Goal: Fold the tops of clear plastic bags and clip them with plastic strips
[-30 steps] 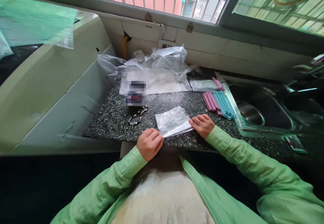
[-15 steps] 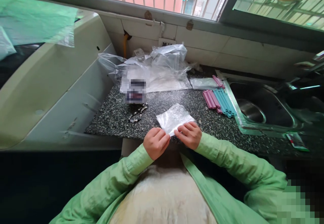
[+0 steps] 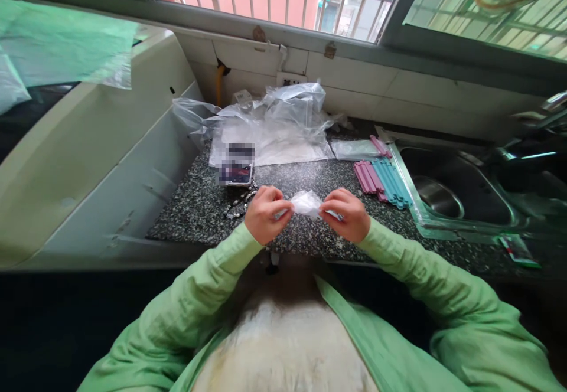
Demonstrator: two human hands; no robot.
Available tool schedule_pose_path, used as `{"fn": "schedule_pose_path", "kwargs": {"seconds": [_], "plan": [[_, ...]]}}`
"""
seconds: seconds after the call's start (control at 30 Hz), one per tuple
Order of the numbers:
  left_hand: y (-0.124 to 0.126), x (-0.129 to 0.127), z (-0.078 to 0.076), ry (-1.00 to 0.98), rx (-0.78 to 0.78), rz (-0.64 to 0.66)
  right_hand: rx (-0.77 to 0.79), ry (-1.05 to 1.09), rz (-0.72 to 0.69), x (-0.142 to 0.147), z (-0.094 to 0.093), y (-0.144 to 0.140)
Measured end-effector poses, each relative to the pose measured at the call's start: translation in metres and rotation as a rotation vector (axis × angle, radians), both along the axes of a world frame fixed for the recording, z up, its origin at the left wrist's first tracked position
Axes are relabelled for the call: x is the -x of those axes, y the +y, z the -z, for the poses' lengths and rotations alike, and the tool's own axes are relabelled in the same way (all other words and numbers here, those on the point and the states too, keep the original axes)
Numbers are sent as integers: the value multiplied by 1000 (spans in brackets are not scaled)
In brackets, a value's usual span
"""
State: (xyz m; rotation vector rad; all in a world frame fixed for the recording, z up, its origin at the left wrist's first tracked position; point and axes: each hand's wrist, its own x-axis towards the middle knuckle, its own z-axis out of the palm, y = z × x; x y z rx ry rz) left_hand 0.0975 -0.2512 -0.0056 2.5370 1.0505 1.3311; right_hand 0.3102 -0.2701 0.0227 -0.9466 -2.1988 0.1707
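Observation:
A small clear plastic bag (image 3: 306,202) is stretched between my two hands, just over the front part of the speckled countertop (image 3: 305,235). My left hand (image 3: 268,215) pinches its left end between thumb and fingers. At the other end, my right hand (image 3: 346,214) grips the bag the same way. The bag looks bunched and narrow, and its far side tilts away. Close behind my left hand lie a beaded strap (image 3: 238,208) and a phone (image 3: 241,173), its screen partly blurred out.
Large plastic sheets and bags (image 3: 287,123) lie heaped by the wall. Pink sealing clips (image 3: 368,177) and blue sealing clips (image 3: 393,182) sit beside the sink (image 3: 411,215), which holds a metal bowl (image 3: 438,196). A small packet (image 3: 519,250) rests near the right front. An appliance (image 3: 146,120) borders the left.
Both hands have risen off the counter's front edge and moved farther forward and apart. The bag, flat before, is now lifted and gathered between them.

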Motion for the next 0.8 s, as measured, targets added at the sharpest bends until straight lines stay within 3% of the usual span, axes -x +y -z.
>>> {"fn": "schedule_pose_path", "kwargs": {"seconds": [0.17, 0.33, 0.43, 0.57, 0.8], "plan": [[23, 10, -38, -223, 318, 130, 458, 280, -10, -3, -27, 17], [35, 10, -46, -376, 672, 225, 673, 491, -50, 3, -23, 31], [41, 5, -41, -419, 789, 221, 704, 605, -29, 11, -14, 42], [49, 1, -32, -494, 830, 211, 620, 692, 69, 16, -8, 58], [63, -8, -13, -654, 733, 130, 528, 694, 171, 7, -2, 75]]}}
